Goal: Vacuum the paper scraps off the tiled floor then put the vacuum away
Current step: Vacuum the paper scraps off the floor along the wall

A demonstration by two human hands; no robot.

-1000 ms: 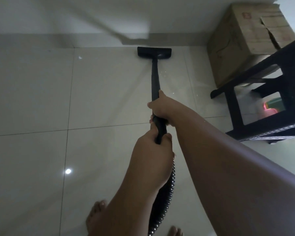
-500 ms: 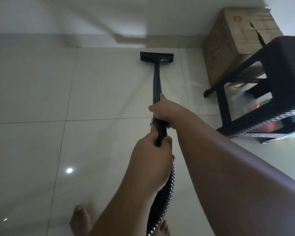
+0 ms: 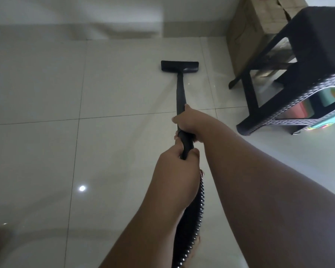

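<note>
Both hands, right hand [image 3: 189, 125] ahead of left hand [image 3: 175, 171], are closed on the rigid, light-looking wand [image 3: 181, 93], its nozzle [image 3: 179, 66] at 12 o'clock on the floor [image 3: 46, 93].

home: tiled floor [image 3: 46, 84], stool [image 3: 307, 55]

The vacuum head [image 3: 179, 66] lies flat on the tiled floor [image 3: 46, 93], in front of the person and near the wall [image 3: 85, 12], with the wand [image 3: 180, 93] running back to the two hands. The right hand [image 3: 190, 122] holds the wand ahead of the left hand [image 3: 175, 171], and the hose [image 3: 191, 219] hangs behind the left hand. To the right of the vacuum head stands a stool [image 3: 307, 55], and a cardboard box [image 3: 248, 31] sits behind it against the wall.
</note>
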